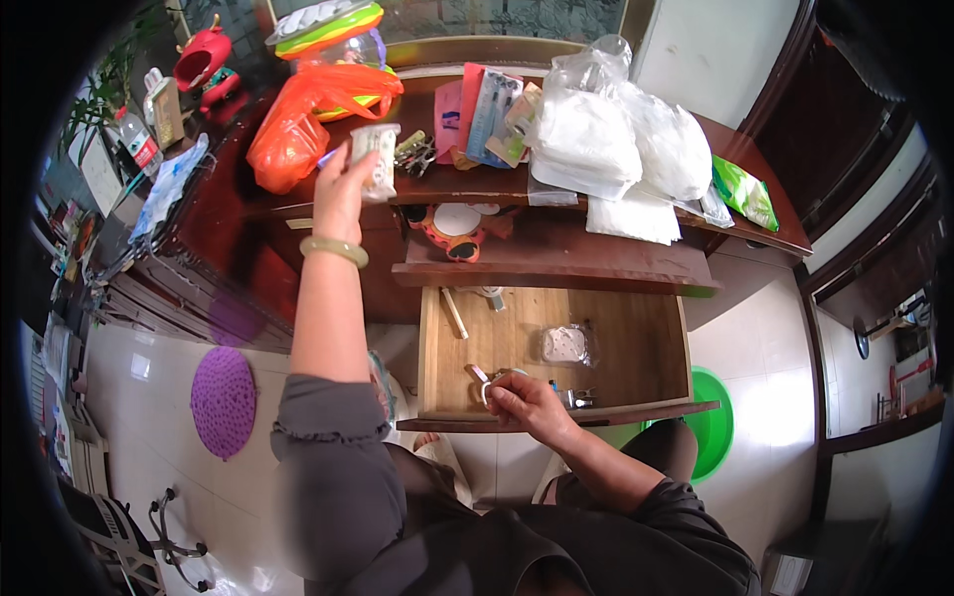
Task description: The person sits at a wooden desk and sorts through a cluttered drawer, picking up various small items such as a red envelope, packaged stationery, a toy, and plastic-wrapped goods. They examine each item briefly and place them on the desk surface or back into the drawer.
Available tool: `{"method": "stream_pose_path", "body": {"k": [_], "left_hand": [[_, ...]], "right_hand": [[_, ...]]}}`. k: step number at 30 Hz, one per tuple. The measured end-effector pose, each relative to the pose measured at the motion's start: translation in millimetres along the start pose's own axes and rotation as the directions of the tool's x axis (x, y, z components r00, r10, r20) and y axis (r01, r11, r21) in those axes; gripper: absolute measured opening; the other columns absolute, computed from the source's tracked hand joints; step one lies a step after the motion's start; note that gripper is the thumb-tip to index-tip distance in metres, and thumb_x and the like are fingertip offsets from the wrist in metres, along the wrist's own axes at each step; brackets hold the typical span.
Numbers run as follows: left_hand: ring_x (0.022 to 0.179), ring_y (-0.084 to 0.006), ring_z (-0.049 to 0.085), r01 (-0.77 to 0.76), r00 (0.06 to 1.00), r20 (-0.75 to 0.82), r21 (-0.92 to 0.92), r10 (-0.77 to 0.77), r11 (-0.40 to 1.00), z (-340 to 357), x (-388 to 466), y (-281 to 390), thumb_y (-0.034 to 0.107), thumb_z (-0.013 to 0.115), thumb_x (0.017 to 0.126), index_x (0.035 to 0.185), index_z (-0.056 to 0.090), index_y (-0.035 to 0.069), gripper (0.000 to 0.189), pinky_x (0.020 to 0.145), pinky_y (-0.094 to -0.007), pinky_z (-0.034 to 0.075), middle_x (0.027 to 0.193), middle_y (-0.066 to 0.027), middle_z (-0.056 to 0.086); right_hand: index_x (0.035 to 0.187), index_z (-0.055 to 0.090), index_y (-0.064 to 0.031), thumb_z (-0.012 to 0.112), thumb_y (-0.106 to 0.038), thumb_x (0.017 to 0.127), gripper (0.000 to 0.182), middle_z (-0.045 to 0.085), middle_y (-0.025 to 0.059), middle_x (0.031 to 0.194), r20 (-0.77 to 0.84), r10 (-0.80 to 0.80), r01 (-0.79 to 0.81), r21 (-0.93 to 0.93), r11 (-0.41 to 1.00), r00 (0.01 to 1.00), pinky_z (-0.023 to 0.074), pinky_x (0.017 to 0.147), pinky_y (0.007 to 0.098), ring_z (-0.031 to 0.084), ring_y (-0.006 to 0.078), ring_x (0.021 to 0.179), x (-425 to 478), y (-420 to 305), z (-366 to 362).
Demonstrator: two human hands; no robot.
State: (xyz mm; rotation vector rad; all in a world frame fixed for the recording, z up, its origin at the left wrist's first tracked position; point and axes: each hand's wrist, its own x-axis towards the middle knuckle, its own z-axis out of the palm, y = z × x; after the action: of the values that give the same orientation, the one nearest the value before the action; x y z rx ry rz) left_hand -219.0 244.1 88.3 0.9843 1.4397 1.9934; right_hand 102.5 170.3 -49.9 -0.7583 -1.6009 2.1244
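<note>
My left hand (344,182), a pale bangle at its wrist, grips a small whitish printed packet (376,160) above the dark red wooden desk. Right of the packet lies a bunch of keys (415,153). An orange-red plastic bag (287,153) is to its left. My right hand (522,402) is over the front of the open wooden drawer (626,320), its fingers closed on a small white loop-shaped item (486,391). Inside the drawer are a clear-wrapped pale item (564,345), a thin light stick (455,313) and small metal items (577,398) near the front edge.
White plastic bags (589,138) and a green packet (745,192) lie on the desk's right. Cards and blister packs (492,112) are at the back. A plush toy (458,227) sits on the keyboard shelf (559,272). A green basin (712,425) and purple round object (223,402) are on the floor.
</note>
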Motion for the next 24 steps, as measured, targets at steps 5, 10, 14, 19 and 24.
{"method": "stream_pose_path", "body": {"k": [5,10,14,19,24], "left_hand": [[0.089,-0.0143,0.06,-0.096,0.995,0.039,0.142,0.091,0.985,0.3,67.8,-36.2,0.014,0.065,0.083,0.119,0.055,-0.001,0.04,0.076,-0.0277,0.047,0.107,-0.0088,0.063],[0.099,-0.0266,0.061,-0.13,0.965,-0.048,0.763,0.257,0.633,-4.0,120.8,-61.5,0.034,0.064,0.08,0.118,0.057,0.002,0.05,0.085,-0.034,0.046,0.109,-0.019,0.063],[0.11,-0.0296,0.056,-0.085,0.986,0.015,0.906,0.169,0.415,15.3,120.9,-54.2,0.039,0.058,0.082,0.122,0.056,0.008,0.051,0.093,-0.0382,0.041,0.116,-0.0189,0.06],[0.112,-0.0268,0.056,-0.006,0.996,-0.047,0.836,0.082,0.548,11.0,126.3,-62.9,0.049,0.061,0.078,0.131,0.049,0.006,0.069,0.095,-0.0337,0.04,0.121,-0.018,0.058],[0.12,-0.0288,0.05,-0.058,0.982,-0.049,0.841,0.181,0.538,7.3,109.0,-53.9,0.059,0.062,0.074,0.132,0.046,0.003,0.082,0.099,-0.0344,0.037,0.129,-0.0209,0.052]], "right_hand": [[0.097,0.055,0.0003,0.053,-0.016,0.095,0.016,0.055,0.0019,0.071,0.002,0.004,-0.004,0.085,0.996,1.0,0.0453,0.056,0.0229,0.053,0.0075,0.06,-6.1,16.7,-2.2],[0.092,0.054,-0.0013,0.054,-0.014,0.093,0.012,0.057,0.0019,0.068,0.076,0.021,-0.018,-0.041,0.999,0.997,0.045,0.053,0.0241,0.054,0.008,0.057,-17.3,40.3,2.0],[0.098,0.054,0.001,0.05,-0.013,0.095,0.014,0.055,0.0018,0.074,0.137,0.068,-0.046,-0.158,0.986,0.988,0.0446,0.057,0.0233,0.053,0.0081,0.062,-19.2,41.3,-3.6],[0.089,0.053,-0.0008,0.055,-0.01,0.09,0.01,0.058,0.0059,0.065,0.082,-0.064,0.077,-0.157,0.985,0.995,0.0465,0.052,0.0278,0.059,0.0133,0.053,-14.2,47.5,-3.9],[0.098,0.054,0.0018,0.05,-0.012,0.095,0.015,0.056,0.0021,0.076,0.129,0.063,-0.044,-0.144,0.989,0.99,0.0456,0.059,0.0228,0.053,0.0074,0.065,-14.5,43.2,-8.3]]}}
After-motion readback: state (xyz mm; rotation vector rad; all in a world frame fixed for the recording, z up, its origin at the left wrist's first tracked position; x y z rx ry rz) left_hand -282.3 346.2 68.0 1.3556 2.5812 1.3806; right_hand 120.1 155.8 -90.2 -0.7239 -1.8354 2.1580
